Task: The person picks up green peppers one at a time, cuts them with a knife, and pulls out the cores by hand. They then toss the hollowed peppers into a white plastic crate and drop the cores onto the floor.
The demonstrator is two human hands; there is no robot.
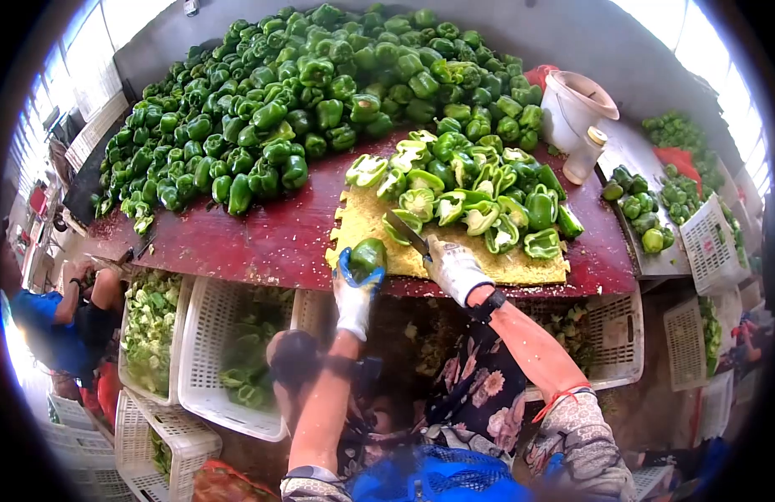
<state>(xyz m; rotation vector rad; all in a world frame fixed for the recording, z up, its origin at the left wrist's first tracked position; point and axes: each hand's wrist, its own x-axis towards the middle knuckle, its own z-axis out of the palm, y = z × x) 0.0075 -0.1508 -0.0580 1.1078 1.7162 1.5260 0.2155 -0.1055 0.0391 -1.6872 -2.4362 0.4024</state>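
A whole green pepper (368, 258) is gripped in my left hand (355, 289), which wears a white glove with blue fingertips, at the table's front edge. My right hand (456, 268), also gloved, is closed round the handle of a knife (406, 232). The blade points up and left, its tip by a cut pepper half (403, 224). Both hands are at the front of a yellow mat (366, 226). Many halved peppers (479, 216) lie on the mat, several with their pale insides up.
A large heap of whole peppers (270, 113) covers the back of the red table (262, 243). A white bucket (563, 113) and a jar (582, 159) stand at right. White crates (187, 360) sit below the front edge. Another person (48, 322) sits at far left.
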